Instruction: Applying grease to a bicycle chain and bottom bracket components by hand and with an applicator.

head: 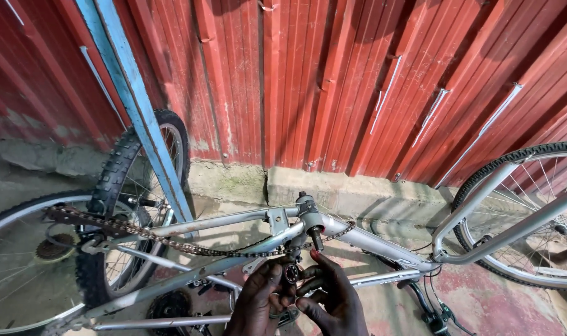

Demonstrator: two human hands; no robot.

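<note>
1. Both hands, the left hand (256,302) and right hand (332,300), pinch a small round bearing part (291,273) just below the bottom bracket (312,225) of the upturned silver bicycle frame (233,219).
2. The slack chain (171,239) droops left of the bracket.
3. A blue post (140,106) crosses the rear wheel (131,186), well left of the bracket; a red corrugated wall (333,81) stands behind.

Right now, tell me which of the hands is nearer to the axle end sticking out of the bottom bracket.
Right. The right hand has its fingertips just below the axle end. The left hand sits lower and further left, pinching a small dark round part with the right.
</note>
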